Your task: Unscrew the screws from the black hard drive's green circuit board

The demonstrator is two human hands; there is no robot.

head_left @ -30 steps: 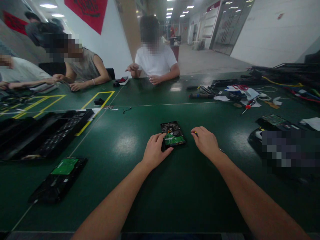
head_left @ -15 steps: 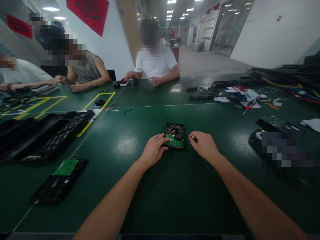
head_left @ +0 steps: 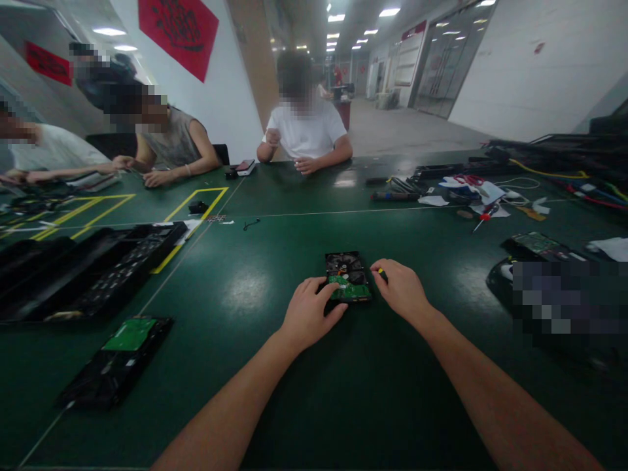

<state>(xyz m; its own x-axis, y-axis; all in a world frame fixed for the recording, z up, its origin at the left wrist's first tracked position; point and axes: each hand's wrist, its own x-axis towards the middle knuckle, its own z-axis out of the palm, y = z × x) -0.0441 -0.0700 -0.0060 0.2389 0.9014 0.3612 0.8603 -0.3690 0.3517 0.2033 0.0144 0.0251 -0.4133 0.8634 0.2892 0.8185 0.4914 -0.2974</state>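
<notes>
A hard drive [head_left: 346, 268] lies on the green table in front of me, its green circuit board facing up at the near end. My left hand [head_left: 311, 307] holds its near left side, with the index finger reaching over the board and the thumb by the near edge. Just off the drive's right edge, my right hand [head_left: 403, 286] is closed around what looks like a screwdriver [head_left: 383, 275]. Only its short black and yellow handle end shows; the shaft is hidden by the fingers.
Another drive [head_left: 120, 360] with a green board lies at left, near a long black casing [head_left: 103, 271]. At right are a board-topped part [head_left: 544, 246], a red-handled screwdriver [head_left: 485, 216], cables and paper scraps. Several people sit across the table [head_left: 275, 405].
The hard drive has turned slightly, its near end shifting right, and my left hand has moved right with it. The person opposite has raised one hand. The view has tilted a little.
</notes>
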